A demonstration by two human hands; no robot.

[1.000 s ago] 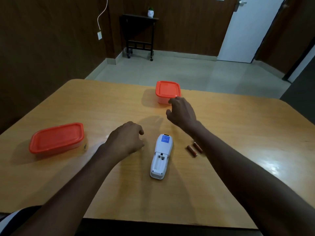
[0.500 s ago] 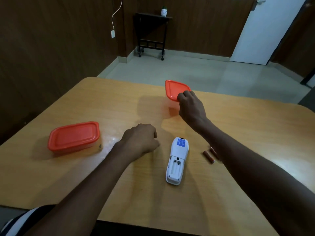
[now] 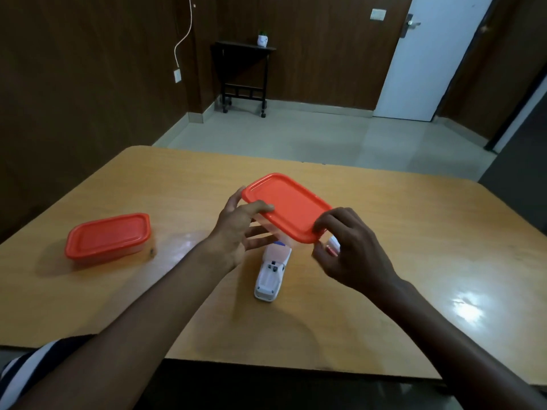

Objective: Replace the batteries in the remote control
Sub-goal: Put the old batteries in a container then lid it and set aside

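I hold a small clear container with an orange lid [image 3: 285, 207] in the air above the table, tilted. My left hand [image 3: 239, 232] grips its left side and underside. My right hand [image 3: 349, 250] pinches the lid's near right corner. Below it the white remote control [image 3: 269, 276] lies face down on the table with its battery compartment open and empty; its far end is hidden by the container. A bit of a red-brown battery [image 3: 331, 250] shows next to my right fingers.
A second orange-lidded container [image 3: 108, 238] sits on the wooden table [image 3: 414, 232] at the left. The table's near edge runs along the bottom. Beyond the table are a tiled floor, a dark side table and a white door.
My right hand lifted the far container off the table and brought it toward me over the remote. My left hand rose from the table and took hold of its left side.
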